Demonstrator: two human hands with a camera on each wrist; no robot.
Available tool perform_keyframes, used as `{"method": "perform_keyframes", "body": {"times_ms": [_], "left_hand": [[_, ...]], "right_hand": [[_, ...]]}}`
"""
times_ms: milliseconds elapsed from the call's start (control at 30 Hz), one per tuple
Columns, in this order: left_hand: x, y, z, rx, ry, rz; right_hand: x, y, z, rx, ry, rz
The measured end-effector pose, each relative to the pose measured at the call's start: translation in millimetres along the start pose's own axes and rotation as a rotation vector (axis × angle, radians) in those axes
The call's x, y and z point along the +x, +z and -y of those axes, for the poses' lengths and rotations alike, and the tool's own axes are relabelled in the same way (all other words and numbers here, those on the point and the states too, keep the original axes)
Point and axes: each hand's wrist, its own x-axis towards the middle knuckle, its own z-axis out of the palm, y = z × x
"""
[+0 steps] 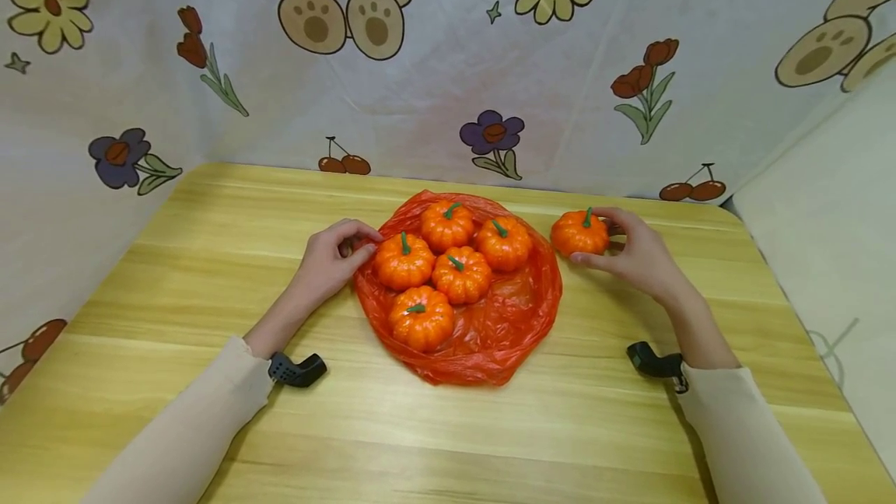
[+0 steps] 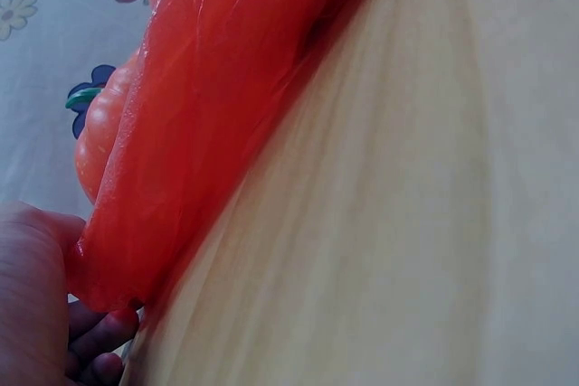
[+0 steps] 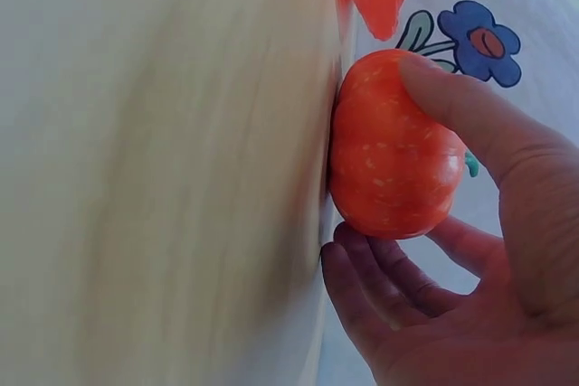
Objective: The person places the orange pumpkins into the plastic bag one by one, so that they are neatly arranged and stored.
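Several small orange pumpkins (image 1: 462, 274) with green stems sit in an open red plastic bag (image 1: 500, 325), its rim spread in a rough circle on the table. At the bag's left edge, my left hand (image 1: 334, 255) pinches the red film between thumb and fingers; the left wrist view shows the plastic (image 2: 194, 160) in that pinch. Right of the bag, my right hand (image 1: 633, 251) grips one more pumpkin (image 1: 579, 234) from its right side. In the right wrist view the thumb lies on this pumpkin (image 3: 393, 155), close to the tabletop, with fingers round its other side.
The wooden table (image 1: 448, 442) reaches back to a white cloth (image 1: 420, 99) printed with flowers, cherries and bears. A pale surface (image 1: 826, 255) borders the table on the right. Black wrist cameras (image 1: 297, 370) sit at both cuffs.
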Motion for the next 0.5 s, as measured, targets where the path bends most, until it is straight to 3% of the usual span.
{"method": "perform_keyframes", "body": {"times_ms": [267, 500], "left_hand": [[-0.1, -0.1, 0.5, 0.004, -0.001, -0.003], [0.5, -0.5, 1.4, 0.002, 0.002, 0.001]], "right_hand": [[-12.9, -2, 4, -0.026, -0.055, -0.002], [-26.4, -5, 24, -0.024, -0.085, -0.037]]}}
